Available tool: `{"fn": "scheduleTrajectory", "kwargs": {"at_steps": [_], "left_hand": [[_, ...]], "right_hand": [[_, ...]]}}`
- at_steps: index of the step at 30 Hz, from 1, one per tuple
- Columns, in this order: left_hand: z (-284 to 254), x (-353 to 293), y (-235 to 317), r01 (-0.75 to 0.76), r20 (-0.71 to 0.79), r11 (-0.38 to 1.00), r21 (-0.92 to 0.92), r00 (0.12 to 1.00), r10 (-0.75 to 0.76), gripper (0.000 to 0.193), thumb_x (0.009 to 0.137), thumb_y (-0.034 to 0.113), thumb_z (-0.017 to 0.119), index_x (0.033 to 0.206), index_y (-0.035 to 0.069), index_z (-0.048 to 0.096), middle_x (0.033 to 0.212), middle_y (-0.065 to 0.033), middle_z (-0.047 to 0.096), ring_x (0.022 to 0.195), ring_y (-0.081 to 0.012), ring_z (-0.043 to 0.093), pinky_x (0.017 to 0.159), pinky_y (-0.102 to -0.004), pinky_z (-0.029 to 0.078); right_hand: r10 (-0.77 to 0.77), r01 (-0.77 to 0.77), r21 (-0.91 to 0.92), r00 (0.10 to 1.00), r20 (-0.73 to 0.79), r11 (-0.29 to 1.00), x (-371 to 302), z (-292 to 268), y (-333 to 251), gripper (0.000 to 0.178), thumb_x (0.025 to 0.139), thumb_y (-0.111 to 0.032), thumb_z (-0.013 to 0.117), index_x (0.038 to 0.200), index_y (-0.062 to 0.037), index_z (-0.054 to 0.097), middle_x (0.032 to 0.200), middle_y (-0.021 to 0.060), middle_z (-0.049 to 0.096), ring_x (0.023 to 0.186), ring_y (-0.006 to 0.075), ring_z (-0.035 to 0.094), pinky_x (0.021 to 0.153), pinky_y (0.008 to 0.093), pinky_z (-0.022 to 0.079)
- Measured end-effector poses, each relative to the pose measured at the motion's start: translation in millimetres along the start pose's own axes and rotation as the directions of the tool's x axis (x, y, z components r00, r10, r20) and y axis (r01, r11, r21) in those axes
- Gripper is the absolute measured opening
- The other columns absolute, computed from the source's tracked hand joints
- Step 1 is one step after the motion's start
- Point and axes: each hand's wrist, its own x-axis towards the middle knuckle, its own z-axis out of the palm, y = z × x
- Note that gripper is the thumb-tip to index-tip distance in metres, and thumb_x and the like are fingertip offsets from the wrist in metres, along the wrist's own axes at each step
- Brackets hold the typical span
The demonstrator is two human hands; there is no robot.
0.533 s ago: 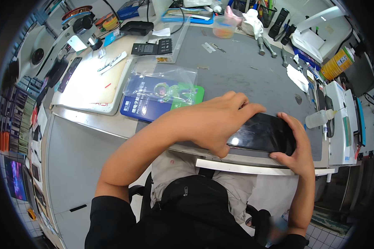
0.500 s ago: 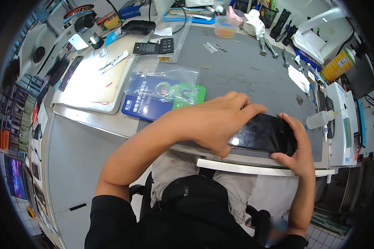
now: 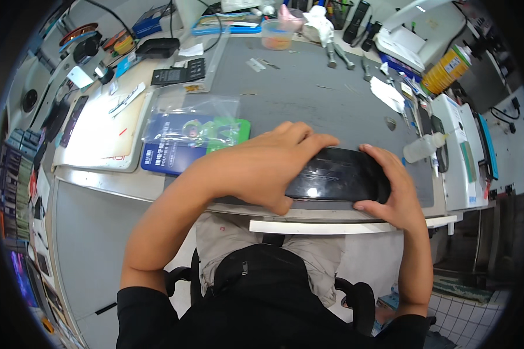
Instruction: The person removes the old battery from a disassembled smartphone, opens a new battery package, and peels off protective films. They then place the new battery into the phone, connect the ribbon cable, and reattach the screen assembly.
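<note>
A black smartphone (image 3: 343, 174) lies lengthwise at the front edge of the grey work mat (image 3: 273, 110), its glossy face up and reflecting light. My left hand (image 3: 273, 163) grips its left end, thumb at the near edge and fingers over the far edge. Around the right end curls my right hand (image 3: 393, 186), with the thumb on the near corner and the fingers along the far corner. The phone's left end is hidden under my left hand. Just beyond my left forearm is a blue and green battery package (image 3: 180, 145) with a clear plastic bag (image 3: 192, 119) on it.
Black phone batteries (image 3: 179, 72) lie on a clear tray at the back left. A microscope arm (image 3: 58, 75) stands far left. At right are a dropper bottle (image 3: 423, 148), a yellow spray can (image 3: 446, 70) and a white box-shaped device (image 3: 457, 154). Screwdrivers (image 3: 339, 55) lie at the back.
The whole view has shifted, so the bench appears further left and slightly higher. Both hands keep their hold on the phone, with little change in their grip.
</note>
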Motion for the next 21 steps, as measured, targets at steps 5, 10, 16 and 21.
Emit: {"fn": "scheduleTrajectory", "kwargs": {"at_steps": [5, 10, 16, 21], "left_hand": [[1.7, -1.8, 5.3, 0.023, -0.012, 0.999, 0.04, 1.0, -0.022, 0.1, 0.063, 0.011, 0.08, 0.153, 0.008, 0.035, 0.138, -0.0208, 0.047, 0.129, -0.0411, 0.049, 0.106, -0.0448, 0.047], [-2.4, 0.5, 11.1, 0.041, 0.009, 0.996, 0.083, 0.999, -0.042, 0.101, 0.064, 0.011, 0.08, 0.153, 0.008, 0.033, 0.138, -0.0218, 0.048, 0.13, -0.0414, 0.048, 0.107, -0.0446, 0.046], [-2.2, -8.5, 14.6, 0.107, -0.039, 0.992, 0.065, 0.994, -0.105, 0.103, 0.067, 0.013, 0.081, 0.156, 0.008, 0.03, 0.14, -0.0222, 0.048, 0.131, -0.0414, 0.047, 0.111, -0.0448, 0.042], [9.1, -30.9, 12.8, 0.09, -0.27, 0.983, 0.162, 0.962, -0.043, 0.102, 0.068, 0.017, 0.085, 0.154, 0.007, 0.032, 0.139, -0.021, 0.049, 0.132, -0.0407, 0.046, 0.113, -0.0437, 0.04]], "right_hand": [[-0.009, 0.009, -0.006, 1.0, 0.009, 1.0, -3.4, -0.6, 0.9, 0.092, 0.066, -0.026, 0.091, 0.147, -0.0083, 0.051, 0.139, 0.0164, 0.059, 0.129, 0.0386, 0.054, 0.11, 0.0451, 0.043], [-0.038, 0.038, 0.001, 0.999, 0.028, 0.999, -1.8, -2.5, 0.2, 0.092, 0.068, -0.024, 0.09, 0.148, -0.0091, 0.049, 0.14, 0.0162, 0.058, 0.13, 0.0381, 0.052, 0.111, 0.0452, 0.041], [-0.128, 0.134, -0.048, 0.986, 0.106, 0.99, 6.7, -10.6, -3.2, 0.097, 0.067, -0.027, 0.092, 0.151, -0.0109, 0.046, 0.14, 0.0161, 0.057, 0.128, 0.0385, 0.052, 0.109, 0.0456, 0.043], [-0.109, 0.135, -0.136, 0.977, 0.184, 0.981, 15.2, -14.0, -20.7, 0.097, 0.068, -0.027, 0.091, 0.151, -0.0113, 0.044, 0.129, 0.0165, 0.059, 0.121, 0.0381, 0.055, 0.103, 0.0452, 0.047]]}}
